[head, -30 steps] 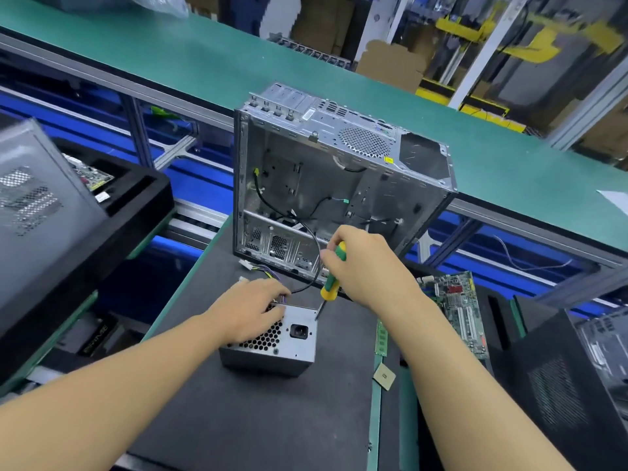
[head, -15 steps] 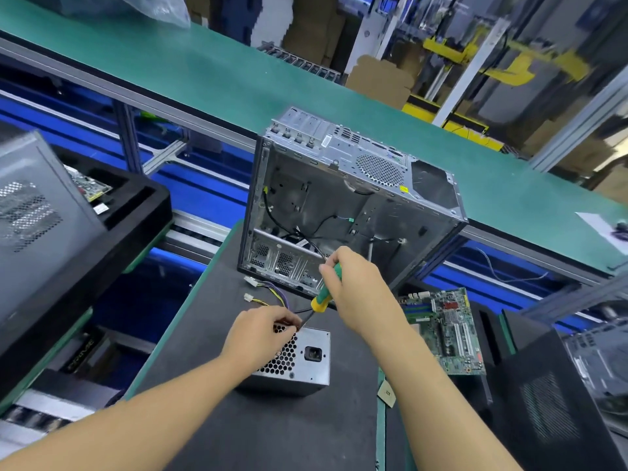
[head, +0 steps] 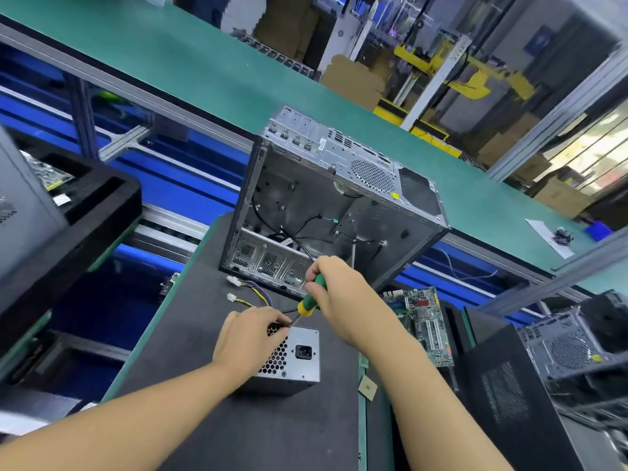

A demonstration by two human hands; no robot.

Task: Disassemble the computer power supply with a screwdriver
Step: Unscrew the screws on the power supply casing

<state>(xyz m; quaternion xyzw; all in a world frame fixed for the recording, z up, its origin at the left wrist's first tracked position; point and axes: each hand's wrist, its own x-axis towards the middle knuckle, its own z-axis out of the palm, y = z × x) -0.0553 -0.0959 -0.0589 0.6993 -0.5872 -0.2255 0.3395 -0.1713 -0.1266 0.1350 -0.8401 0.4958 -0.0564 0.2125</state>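
Nearest on my feed, both bare forearms reached in over the dark grey mat (head: 272, 430). The power supply (head: 299, 365) sat on that mat, its face with the honeycomb grille and black socket turned toward me. The left hand (head: 251, 338) lay across its top, fingers curled over the far upper edge and gripping the unit. Just to its right, the right hand (head: 343, 297) was clenched around the screwdriver (head: 311, 299), a green handle with a yellow collar. Its shaft slanted down and left toward the supply's far top edge. The tip was hidden by the left fingertips, so I could not tell what it touched.

A small tan square (head: 367, 388) lay at the mat's right edge. Beyond the left hand, the supply's wires (head: 258, 294) trailed over the mat and ended in white plugs. Right of the right wrist, a green circuit board (head: 424, 321) rested lower down, beside a black case (head: 509, 402).

Farther back, the open computer case (head: 326, 212) stood on the mat's far end, with loose black cables inside. To the left sat a black tray (head: 85, 212). Behind everything ran the green conveyor belt (head: 204, 73).
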